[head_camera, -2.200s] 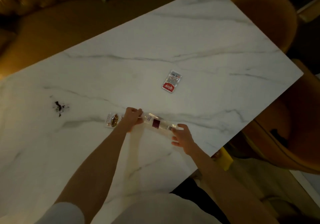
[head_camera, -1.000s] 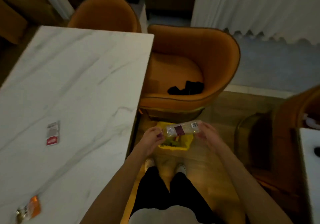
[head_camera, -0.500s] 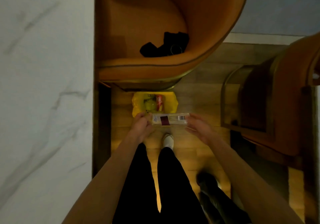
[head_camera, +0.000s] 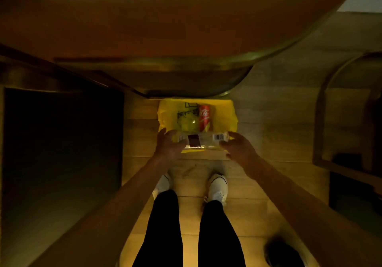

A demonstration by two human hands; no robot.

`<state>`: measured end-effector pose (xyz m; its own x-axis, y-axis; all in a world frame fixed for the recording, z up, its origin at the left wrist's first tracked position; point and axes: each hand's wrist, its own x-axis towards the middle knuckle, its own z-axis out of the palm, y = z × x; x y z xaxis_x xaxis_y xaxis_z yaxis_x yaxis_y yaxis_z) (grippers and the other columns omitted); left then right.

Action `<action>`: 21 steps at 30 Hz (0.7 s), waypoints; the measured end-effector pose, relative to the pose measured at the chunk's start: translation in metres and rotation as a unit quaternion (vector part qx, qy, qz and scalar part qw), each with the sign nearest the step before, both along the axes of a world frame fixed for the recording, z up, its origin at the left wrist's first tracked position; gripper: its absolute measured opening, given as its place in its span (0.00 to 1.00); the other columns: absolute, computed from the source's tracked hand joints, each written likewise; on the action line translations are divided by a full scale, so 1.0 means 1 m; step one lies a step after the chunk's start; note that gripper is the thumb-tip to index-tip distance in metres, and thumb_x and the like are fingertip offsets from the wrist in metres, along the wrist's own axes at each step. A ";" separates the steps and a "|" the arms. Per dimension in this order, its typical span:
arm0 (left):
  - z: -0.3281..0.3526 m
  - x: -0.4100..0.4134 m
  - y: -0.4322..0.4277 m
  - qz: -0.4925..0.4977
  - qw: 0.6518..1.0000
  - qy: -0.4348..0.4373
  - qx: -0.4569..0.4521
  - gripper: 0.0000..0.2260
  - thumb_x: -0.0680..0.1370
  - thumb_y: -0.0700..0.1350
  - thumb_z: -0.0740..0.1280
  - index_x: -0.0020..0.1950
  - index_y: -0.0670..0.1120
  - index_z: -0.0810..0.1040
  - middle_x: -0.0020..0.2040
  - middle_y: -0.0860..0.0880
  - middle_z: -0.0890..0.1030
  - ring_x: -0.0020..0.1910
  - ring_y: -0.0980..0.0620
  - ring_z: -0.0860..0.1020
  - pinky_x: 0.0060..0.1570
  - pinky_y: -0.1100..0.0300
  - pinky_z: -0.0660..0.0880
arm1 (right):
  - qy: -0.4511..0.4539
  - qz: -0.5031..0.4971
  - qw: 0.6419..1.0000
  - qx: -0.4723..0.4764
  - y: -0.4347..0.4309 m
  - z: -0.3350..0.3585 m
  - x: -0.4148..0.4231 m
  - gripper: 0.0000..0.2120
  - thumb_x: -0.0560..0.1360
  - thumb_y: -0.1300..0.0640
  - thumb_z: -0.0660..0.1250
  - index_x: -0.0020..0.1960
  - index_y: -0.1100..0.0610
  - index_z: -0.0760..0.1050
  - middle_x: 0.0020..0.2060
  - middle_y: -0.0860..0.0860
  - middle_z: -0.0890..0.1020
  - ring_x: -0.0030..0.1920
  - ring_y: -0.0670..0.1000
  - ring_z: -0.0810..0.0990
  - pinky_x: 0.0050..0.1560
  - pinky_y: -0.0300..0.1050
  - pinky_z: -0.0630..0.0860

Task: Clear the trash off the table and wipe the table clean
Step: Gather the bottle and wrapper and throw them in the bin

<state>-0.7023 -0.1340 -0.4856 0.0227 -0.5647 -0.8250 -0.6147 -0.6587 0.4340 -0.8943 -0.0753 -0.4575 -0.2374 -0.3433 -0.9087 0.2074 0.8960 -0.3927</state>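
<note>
Both hands grip a clear wrapper (head_camera: 203, 140) by its ends, left hand (head_camera: 168, 145) and right hand (head_camera: 239, 148) outstretched above a yellow bin (head_camera: 226, 113).

Dim, warm amber light leaves the left side nearly black, the yellow bin liner (head_camera: 229, 113) brightest, while wide-angle distortion bends the blurred chair (head_camera: 186, 28) edge above.

chair (head_camera: 186, 28): cut off at top | package (head_camera: 203, 140): ends hidden by hands
</note>
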 end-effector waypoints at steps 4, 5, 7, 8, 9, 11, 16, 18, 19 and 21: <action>-0.080 0.001 -0.009 -0.042 0.999 0.026 0.012 0.30 0.76 0.45 0.70 0.75 0.44 0.63 0.72 0.46 0.66 0.63 0.49 0.72 0.48 0.64 0.75 | 0.031 0.064 0.997 0.001 -0.017 -0.089 -0.002 0.24 0.75 0.61 0.69 0.70 0.56 0.68 0.63 0.58 0.75 0.60 0.58 0.76 0.63 0.56 0.75; -0.100 0.000 -0.012 -0.058 0.997 0.036 0.016 0.29 0.76 0.45 0.70 0.75 0.45 0.63 0.69 0.48 0.69 0.58 0.52 0.74 0.40 0.68 0.73 | 0.041 0.056 0.998 0.004 -0.020 -0.111 -0.002 0.24 0.75 0.60 0.69 0.69 0.55 0.69 0.63 0.58 0.75 0.59 0.57 0.75 0.65 0.58 0.73; -0.138 -0.002 -0.018 -0.068 0.996 0.057 0.017 0.28 0.76 0.44 0.70 0.75 0.48 0.64 0.65 0.53 0.71 0.56 0.54 0.75 0.40 0.69 0.73 | 0.042 0.056 0.998 0.009 -0.024 -0.153 0.001 0.24 0.75 0.59 0.68 0.70 0.54 0.68 0.61 0.56 0.75 0.57 0.55 0.74 0.66 0.58 0.73; -0.155 -0.001 -0.021 -0.062 0.996 0.064 0.019 0.28 0.76 0.43 0.70 0.74 0.50 0.64 0.67 0.52 0.72 0.60 0.52 0.75 0.46 0.65 0.75 | 0.045 0.066 0.997 0.009 -0.027 -0.169 0.002 0.25 0.75 0.58 0.68 0.70 0.54 0.67 0.62 0.55 0.75 0.58 0.55 0.74 0.66 0.58 0.72; -0.170 -0.001 -0.022 -0.055 0.996 0.069 0.027 0.28 0.75 0.43 0.71 0.74 0.50 0.66 0.68 0.49 0.73 0.63 0.49 0.75 0.54 0.59 0.76 | 0.056 0.077 0.995 0.009 -0.028 -0.187 0.003 0.25 0.75 0.57 0.68 0.70 0.54 0.67 0.64 0.56 0.75 0.61 0.56 0.74 0.66 0.59 0.72; -0.194 0.000 -0.021 -0.047 0.996 0.072 0.039 0.28 0.75 0.43 0.71 0.73 0.50 0.66 0.69 0.46 0.73 0.65 0.46 0.74 0.63 0.49 0.74 | 0.083 0.096 0.992 0.014 -0.030 -0.214 0.004 0.24 0.75 0.56 0.68 0.70 0.57 0.68 0.64 0.58 0.74 0.63 0.59 0.74 0.65 0.59 0.72; -0.221 0.009 -0.008 -0.102 0.992 0.043 0.062 0.09 0.78 0.41 0.66 0.57 0.51 0.73 0.49 0.50 0.75 0.44 0.52 0.73 0.36 0.61 0.69 | 0.106 0.152 0.981 0.063 -0.018 -0.245 0.001 0.17 0.77 0.56 0.65 0.64 0.61 0.72 0.53 0.56 0.72 0.58 0.58 0.74 0.60 0.55 0.75; -0.221 0.012 -0.003 -0.105 0.993 0.030 0.047 0.13 0.78 0.37 0.63 0.60 0.50 0.74 0.46 0.49 0.74 0.36 0.54 0.71 0.31 0.63 0.66 | 0.140 0.205 0.966 0.073 -0.011 -0.243 0.000 0.17 0.76 0.52 0.66 0.62 0.58 0.73 0.56 0.59 0.74 0.61 0.59 0.74 0.58 0.54 0.76; -0.219 0.013 -0.003 -0.103 0.994 0.024 0.022 0.18 0.78 0.35 0.61 0.66 0.49 0.72 0.48 0.47 0.74 0.34 0.54 0.70 0.26 0.66 0.66 | 0.164 0.226 0.957 0.074 -0.008 -0.238 -0.001 0.20 0.77 0.52 0.66 0.67 0.58 0.71 0.62 0.61 0.74 0.64 0.60 0.73 0.61 0.54 0.74; -0.204 0.011 -0.004 -0.103 0.994 0.007 -0.019 0.22 0.78 0.34 0.59 0.70 0.47 0.69 0.51 0.45 0.74 0.31 0.54 0.69 0.19 0.70 0.64 | 0.207 0.258 0.941 0.069 -0.005 -0.221 -0.007 0.23 0.78 0.54 0.64 0.71 0.59 0.68 0.70 0.60 0.70 0.68 0.61 0.70 0.66 0.51 0.69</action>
